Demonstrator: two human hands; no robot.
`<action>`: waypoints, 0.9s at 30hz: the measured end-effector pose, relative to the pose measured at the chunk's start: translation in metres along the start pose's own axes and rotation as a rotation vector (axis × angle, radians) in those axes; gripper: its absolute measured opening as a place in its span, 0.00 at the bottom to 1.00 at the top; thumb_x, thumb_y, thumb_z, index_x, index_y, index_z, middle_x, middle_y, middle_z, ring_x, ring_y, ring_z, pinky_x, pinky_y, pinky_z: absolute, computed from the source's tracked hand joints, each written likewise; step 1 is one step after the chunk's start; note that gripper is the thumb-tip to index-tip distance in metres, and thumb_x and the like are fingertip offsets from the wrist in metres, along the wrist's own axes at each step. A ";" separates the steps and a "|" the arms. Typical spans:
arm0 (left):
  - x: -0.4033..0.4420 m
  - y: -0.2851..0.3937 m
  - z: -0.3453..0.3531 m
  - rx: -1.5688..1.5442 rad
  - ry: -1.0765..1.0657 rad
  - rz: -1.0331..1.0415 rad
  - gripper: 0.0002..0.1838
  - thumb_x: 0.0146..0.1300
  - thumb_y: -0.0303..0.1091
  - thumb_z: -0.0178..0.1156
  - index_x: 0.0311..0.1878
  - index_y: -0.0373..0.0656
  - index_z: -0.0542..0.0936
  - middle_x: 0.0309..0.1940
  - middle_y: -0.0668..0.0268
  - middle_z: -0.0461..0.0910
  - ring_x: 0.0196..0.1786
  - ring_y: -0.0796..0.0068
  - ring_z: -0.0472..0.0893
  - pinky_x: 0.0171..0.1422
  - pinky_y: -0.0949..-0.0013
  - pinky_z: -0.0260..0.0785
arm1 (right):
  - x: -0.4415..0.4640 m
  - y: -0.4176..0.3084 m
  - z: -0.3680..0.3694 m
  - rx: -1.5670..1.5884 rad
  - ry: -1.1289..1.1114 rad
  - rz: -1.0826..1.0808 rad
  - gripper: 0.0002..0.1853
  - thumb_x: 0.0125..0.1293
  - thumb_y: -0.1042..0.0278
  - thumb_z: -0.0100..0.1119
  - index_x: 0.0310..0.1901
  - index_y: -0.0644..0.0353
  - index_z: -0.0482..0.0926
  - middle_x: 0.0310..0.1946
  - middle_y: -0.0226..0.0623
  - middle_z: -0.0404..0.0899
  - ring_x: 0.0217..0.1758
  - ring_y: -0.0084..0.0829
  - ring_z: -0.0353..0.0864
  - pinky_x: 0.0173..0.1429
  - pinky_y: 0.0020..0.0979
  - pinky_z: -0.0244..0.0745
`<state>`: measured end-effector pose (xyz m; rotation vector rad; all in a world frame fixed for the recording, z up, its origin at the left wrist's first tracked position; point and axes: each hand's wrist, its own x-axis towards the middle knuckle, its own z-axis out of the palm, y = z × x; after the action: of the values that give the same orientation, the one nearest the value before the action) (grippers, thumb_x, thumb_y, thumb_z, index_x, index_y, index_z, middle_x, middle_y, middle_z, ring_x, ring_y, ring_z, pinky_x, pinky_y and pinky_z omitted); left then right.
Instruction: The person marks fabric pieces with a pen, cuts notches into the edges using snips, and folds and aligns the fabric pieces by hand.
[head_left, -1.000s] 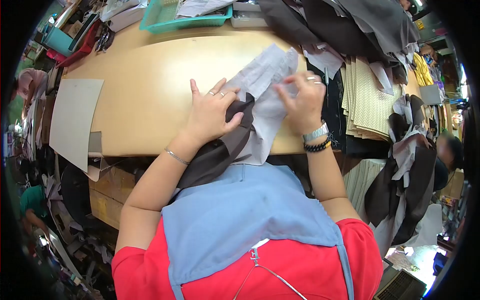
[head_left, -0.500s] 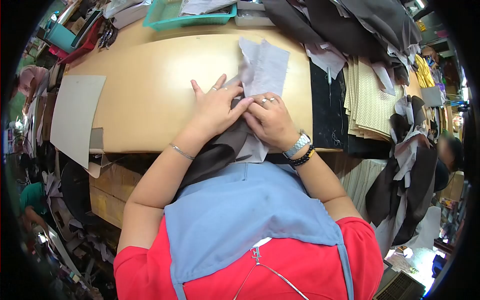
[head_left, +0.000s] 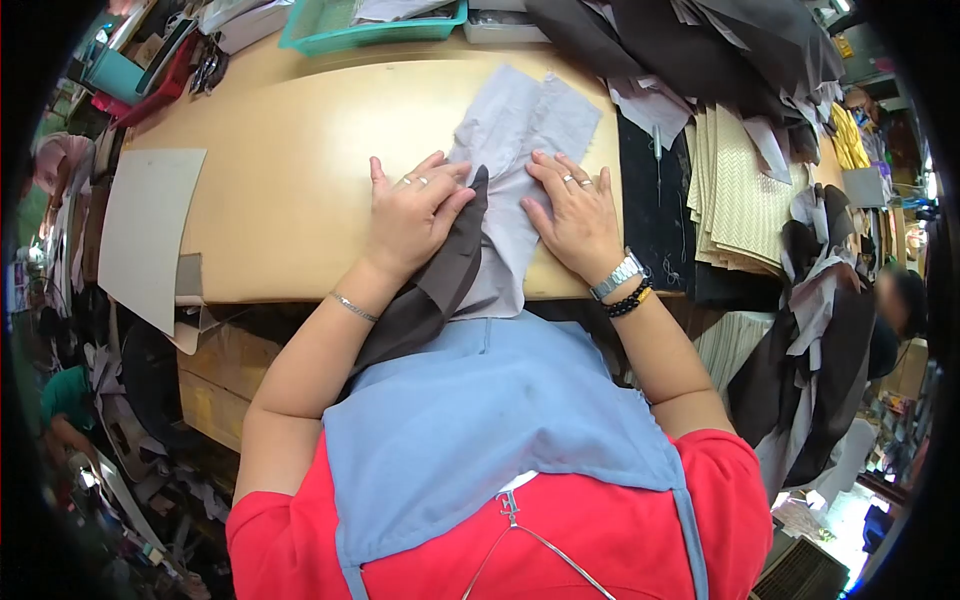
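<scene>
A pale grey-lilac cloth (head_left: 510,150) lies on the wooden table, its lower end hanging toward the blue apron. Joined or laid against its left side is a dark brown cloth (head_left: 447,275), with a narrow tip pointing up between the hands. My left hand (head_left: 413,215) pinches the dark cloth's edge near that tip between thumb and fingers. On the right part of the pale cloth rests my right hand (head_left: 575,212), its fingers spread and flat, gripping nothing.
The wooden table (head_left: 290,160) carries a grey board (head_left: 150,230) at left. Behind are a teal basket (head_left: 375,38) and dark cloths (head_left: 690,50). At right lie an awl-like tool (head_left: 658,160) on black material and woven cream sheets (head_left: 740,195).
My right hand has moved away from my left hand to the right and opened out. The pale cloth is spread wider, and the dark tip now shows between the hands.
</scene>
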<state>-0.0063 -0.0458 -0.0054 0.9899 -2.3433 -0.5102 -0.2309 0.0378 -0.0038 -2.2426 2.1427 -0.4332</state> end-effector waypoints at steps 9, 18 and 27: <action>0.008 0.006 -0.008 -0.039 0.045 -0.010 0.08 0.65 0.43 0.65 0.39 0.51 0.84 0.44 0.73 0.84 0.53 0.65 0.81 0.71 0.25 0.43 | -0.005 0.005 -0.005 -0.111 -0.029 0.058 0.27 0.69 0.45 0.55 0.63 0.52 0.73 0.69 0.31 0.71 0.74 0.37 0.67 0.70 0.75 0.49; 0.032 0.022 0.005 0.011 -0.118 -0.103 0.09 0.64 0.45 0.64 0.37 0.51 0.84 0.37 0.73 0.82 0.47 0.65 0.80 0.72 0.28 0.45 | -0.006 0.000 -0.012 -0.127 -0.020 0.081 0.29 0.67 0.42 0.56 0.61 0.56 0.74 0.68 0.33 0.72 0.70 0.38 0.71 0.69 0.75 0.50; -0.001 -0.010 -0.001 -0.724 0.057 -0.105 0.09 0.67 0.38 0.63 0.33 0.45 0.78 0.37 0.73 0.80 0.46 0.76 0.79 0.75 0.43 0.49 | -0.013 0.002 -0.018 -0.143 0.001 0.064 0.30 0.66 0.42 0.58 0.60 0.56 0.75 0.66 0.35 0.73 0.67 0.39 0.73 0.69 0.75 0.48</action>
<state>0.0002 -0.0520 -0.0107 0.7529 -1.8199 -1.2367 -0.2372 0.0541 0.0105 -2.2348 2.3085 -0.2872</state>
